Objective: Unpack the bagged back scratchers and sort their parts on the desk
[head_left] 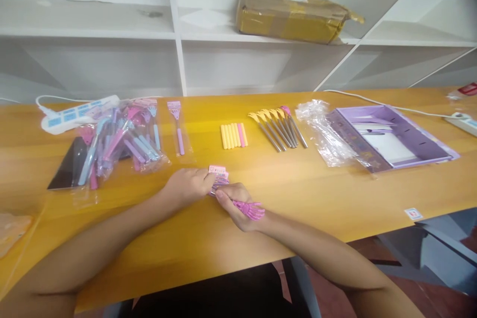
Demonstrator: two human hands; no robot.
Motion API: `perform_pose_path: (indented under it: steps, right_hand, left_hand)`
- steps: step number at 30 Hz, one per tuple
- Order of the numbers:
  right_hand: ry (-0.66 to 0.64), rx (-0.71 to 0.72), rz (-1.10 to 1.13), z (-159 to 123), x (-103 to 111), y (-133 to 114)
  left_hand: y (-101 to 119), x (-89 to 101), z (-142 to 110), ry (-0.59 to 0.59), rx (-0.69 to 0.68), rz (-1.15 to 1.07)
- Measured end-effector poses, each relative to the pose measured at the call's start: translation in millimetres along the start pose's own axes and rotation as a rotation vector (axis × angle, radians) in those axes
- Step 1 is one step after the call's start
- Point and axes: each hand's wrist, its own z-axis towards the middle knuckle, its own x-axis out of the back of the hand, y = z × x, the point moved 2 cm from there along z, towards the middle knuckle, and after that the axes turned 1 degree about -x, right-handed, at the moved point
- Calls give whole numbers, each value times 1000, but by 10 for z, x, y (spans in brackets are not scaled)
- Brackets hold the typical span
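Observation:
My right hand (237, 198) is closed round a purple back scratcher (250, 209), whose hand-shaped head sticks out towards my wrist. My left hand (190, 185) is beside it with its fingers curled; what they hold is hidden. Between the two hands show a pink printed card (216, 169) and some purple and metal parts, too small to tell apart. Beyond the hands lie a row of yellow handle tubes (231, 136) with a pink one among them, and several metal-rod back scratchers (274, 129), mostly with yellow heads.
Bagged back scratchers (122, 139) are heaped at the left by a power strip (80, 113), with one bagged scratcher (179, 129) apart. To the right are clear plastic bags (324, 131) and a purple box (395, 163). A taped parcel (294, 15) sits on the shelf.

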Motion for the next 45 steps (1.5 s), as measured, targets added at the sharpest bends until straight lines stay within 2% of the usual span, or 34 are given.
perform_pose_path:
  steps: [3,6,10,13,15,19,23,29,36,41,45]
  right_hand:
    - [10,-28,-10,-7,13,-10]
    - [18,-61,2,-15,15,-10]
    - [-13,-64,-1,-14,-27,13]
    - [41,-122,13,-12,-51,55]
    - [65,-168,79,-19,-68,94]
    - [79,-264,225,-50,-110,195]
    - [91,-356,363,-59,-141,245]
    - [110,-349,439,-26,-124,166]
    - [148,-288,353,-29,-82,107]
    - [139,-239,282,-39,-44,13]
    - [80,-222,168,32,96,-218]
  left_hand:
    - [-29,25,20,10,-6,-7]
    - [42,55,30,-29,35,-27]
    - [247,86,41,-175,146,-72]
    - [332,126,70,-298,297,-119]
    - [339,167,103,-379,347,-124]
    - [273,237,173,-514,328,-116]
    - [192,232,191,-555,274,-103]
    - [128,180,185,-453,223,-90]
    - [58,147,168,-288,114,-45]
    - [17,132,108,-129,35,66]
    - [9,251,90,52,-11,100]
